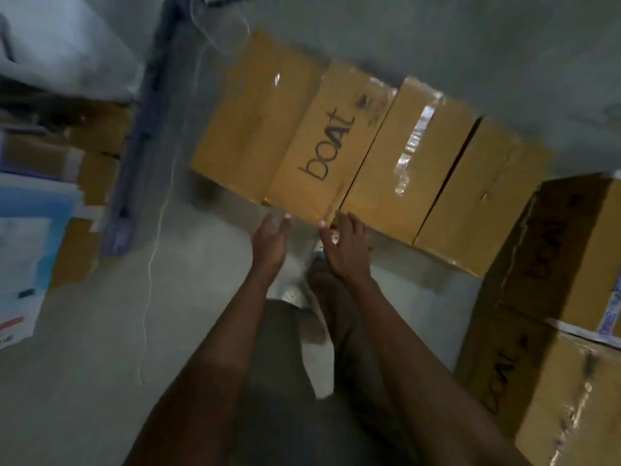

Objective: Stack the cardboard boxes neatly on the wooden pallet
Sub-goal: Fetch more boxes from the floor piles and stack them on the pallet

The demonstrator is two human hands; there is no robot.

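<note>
Concrete floor (pixel 100 331) fills most of the view. A row of cardboard boxes (pixel 386 156) is set on it side by side against the far wall, four counted. A stack of larger boxes (pixel 564 297) is noted at the right edge and a shelving rack (pixel 141 129) at the left. No wooden pallet can be made out, so the stacking spot is taken to lie outside the view.

The box marked "boat" (pixel 322 153), second from the left in the row, is approached on its near end. The left hand (pixel 272 237) is held with fingers straight, and the right hand (pixel 346 243) with fingers spread. Both are released and nothing is grasped. Fingertips lie at the box's near edge; contact cannot be confirmed through the blur.

Step judged: pick-up of the "boat" box, lift not yet begun. For the next move, the hands would probably need to be set apart on opposite sides, since neighbours sit tight against both flanks.
</note>
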